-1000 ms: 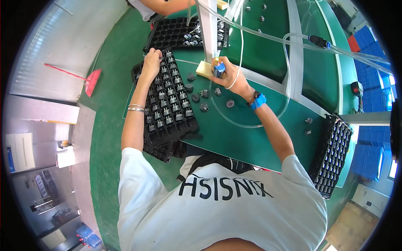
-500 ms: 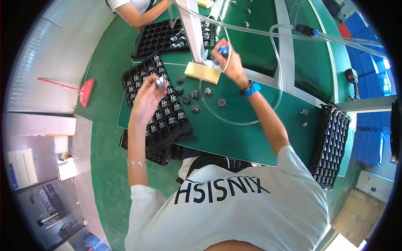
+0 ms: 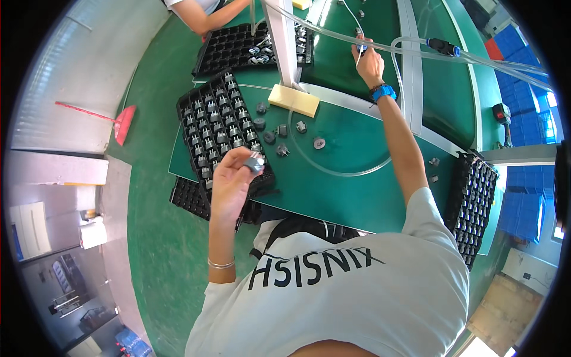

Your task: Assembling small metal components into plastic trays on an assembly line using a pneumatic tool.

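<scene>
My left hand [image 3: 229,181] pinches a small grey plug-like part [image 3: 254,162] between thumb and fingertips, above the near corner of a black tray [image 3: 208,140]. That tray carries rows of similar grey parts with metal prongs. Stretched far forward, my right hand [image 3: 371,64] is closed round a small blue tool [image 3: 361,47] with a thin pale tube running to it; the fingers cover most of it. Just beyond those fingertips a small part [image 3: 358,30] sits on the green belt [image 3: 333,56]. Several loose grey parts [image 3: 282,130] lie on the green table between my arms.
A yellow foam block [image 3: 294,100] lies at the foot of a white post [image 3: 282,44]. Clear tubing [image 3: 351,174] loops over the table. Another filled black tray [image 3: 471,202] stands at the right edge. Beyond a far tray [image 3: 223,50], a co-worker's arm [image 3: 217,18] shows.
My right hand has moved forward with the blue tool, from beside the post to over the belt. My left hand has come back toward me and right, bringing the grey part off the tray's middle.
</scene>
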`<act>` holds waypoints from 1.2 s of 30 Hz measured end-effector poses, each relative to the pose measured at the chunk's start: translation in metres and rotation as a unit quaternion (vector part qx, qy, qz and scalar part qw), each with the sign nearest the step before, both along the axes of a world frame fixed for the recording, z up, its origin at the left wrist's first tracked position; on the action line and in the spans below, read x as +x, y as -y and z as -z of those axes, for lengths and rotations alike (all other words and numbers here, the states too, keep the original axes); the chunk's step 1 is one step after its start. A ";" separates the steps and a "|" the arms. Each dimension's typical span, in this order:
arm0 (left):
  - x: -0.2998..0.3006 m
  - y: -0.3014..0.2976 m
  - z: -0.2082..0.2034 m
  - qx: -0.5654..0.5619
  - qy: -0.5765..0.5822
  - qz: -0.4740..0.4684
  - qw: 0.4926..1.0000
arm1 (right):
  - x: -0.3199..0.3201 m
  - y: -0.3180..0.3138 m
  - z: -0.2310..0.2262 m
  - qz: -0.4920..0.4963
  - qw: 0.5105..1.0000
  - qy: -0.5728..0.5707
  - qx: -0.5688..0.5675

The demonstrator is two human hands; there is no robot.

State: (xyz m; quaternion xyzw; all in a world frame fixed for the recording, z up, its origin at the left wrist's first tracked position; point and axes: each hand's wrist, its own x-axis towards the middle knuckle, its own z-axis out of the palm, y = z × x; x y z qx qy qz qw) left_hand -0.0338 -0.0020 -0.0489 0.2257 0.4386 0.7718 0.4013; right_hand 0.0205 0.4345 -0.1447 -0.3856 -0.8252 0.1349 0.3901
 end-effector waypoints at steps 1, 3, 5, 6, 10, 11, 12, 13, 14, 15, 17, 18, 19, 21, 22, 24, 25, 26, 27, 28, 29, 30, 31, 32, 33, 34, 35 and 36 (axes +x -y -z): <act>0.007 -0.006 -0.004 -0.015 0.014 -0.012 1.000 | 0.003 0.001 -0.001 -0.006 0.999 -0.026 0.040; 0.013 -0.014 0.000 0.021 -0.031 -0.038 0.999 | 0.006 0.031 -0.018 0.011 0.984 -0.081 0.159; 0.017 -0.022 -0.006 0.034 -0.074 -0.060 0.995 | 0.017 0.085 -0.058 -0.142 0.955 -0.180 -0.190; 0.019 -0.026 -0.010 0.048 -0.116 -0.073 0.989 | 0.025 0.110 -0.073 -0.218 0.893 -0.221 -0.325; 0.027 -0.034 -0.015 0.048 -0.182 -0.066 0.980 | 0.039 0.205 -0.102 -0.378 0.568 -0.347 -0.644; 0.030 -0.036 -0.018 0.047 -0.182 -0.066 0.980 | 0.044 0.219 -0.104 -0.385 0.555 -0.306 -0.671; 0.032 -0.038 -0.020 0.051 -0.196 -0.066 0.977 | 0.049 0.229 -0.106 -0.391 0.541 -0.265 -0.696; 0.033 -0.039 -0.021 0.055 -0.211 -0.066 0.974 | 0.053 0.235 -0.107 -0.397 0.525 -0.224 -0.719; 0.034 -0.039 -0.022 0.055 -0.211 -0.067 0.974 | 0.056 0.237 -0.111 -0.414 0.530 -0.197 -0.714; 0.034 -0.040 -0.022 0.054 -0.221 -0.070 0.971 | 0.057 0.237 -0.115 -0.414 0.529 -0.196 -0.714; 0.035 -0.039 -0.022 0.054 -0.232 -0.074 0.968 | 0.059 0.237 -0.120 -0.410 0.566 -0.160 -0.697; 0.036 -0.039 -0.021 0.054 -0.234 -0.074 0.968 | 0.061 0.240 -0.122 -0.411 0.566 -0.159 -0.696; 0.036 -0.039 -0.021 0.054 -0.237 -0.074 0.967 | 0.062 0.243 -0.124 -0.416 0.574 -0.160 -0.687; 0.038 -0.039 -0.022 0.052 -0.259 -0.088 0.960 | 0.063 0.246 -0.123 -0.420 0.581 -0.160 -0.678; 0.039 -0.039 -0.023 0.050 -0.281 -0.101 0.953 | 0.063 0.245 -0.120 -0.429 0.588 -0.164 -0.665; 0.043 -0.042 -0.024 0.039 -0.302 -0.131 0.943 | 0.062 0.244 -0.115 -0.440 0.595 -0.165 -0.652; 0.044 -0.044 -0.024 0.029 -0.323 -0.159 0.933 | 0.060 0.240 -0.112 -0.443 0.577 -0.178 -0.663; 0.039 -0.046 -0.023 0.030 -0.323 -0.159 0.933 | 0.056 0.236 -0.107 -0.444 0.560 -0.191 -0.673; 0.031 -0.050 -0.022 0.000 -0.370 -0.169 0.914 | 0.050 0.233 -0.097 -0.438 0.553 -0.260 -0.660; 0.020 -0.054 -0.019 -0.029 -0.415 -0.178 0.892 | 0.045 0.226 -0.094 -0.400 0.541 -0.316 -0.669; 0.002 -0.056 -0.014 -0.045 -0.408 -0.201 0.889 | 0.039 0.218 -0.091 -0.363 0.524 -0.367 -0.677; -0.018 -0.058 -0.010 -0.058 -0.368 -0.216 0.903 | 0.032 0.197 -0.075 -0.345 0.602 -0.330 -0.640; -0.044 -0.061 -0.004 -0.095 -0.390 -0.222 0.889 | 0.025 0.173 -0.051 -0.322 0.676 -0.293 -0.595; -0.070 -0.064 0.005 -0.115 -0.410 -0.240 0.872 | 0.018 0.164 -0.038 -0.369 0.854 -0.205 -0.303; -0.094 -0.073 0.012 -0.147 -0.458 -0.251 0.840 | 0.010 0.147 -0.025 -0.380 0.888 -0.162 -0.202; -0.118 -0.076 0.020 -0.179 -0.522 -0.258 0.793 | 0.006 0.150 -0.021 -0.361 0.906 -0.140 -0.172; -0.142 -0.083 0.031 -0.219 -0.556 -0.232 0.767 | 0.002 0.153 -0.021 -0.337 0.923 -0.117 -0.141; -0.161 -0.087 0.041 -0.236 -0.590 -0.223 0.739 | -0.003 0.161 -0.026 -0.315 0.934 -0.087 -0.147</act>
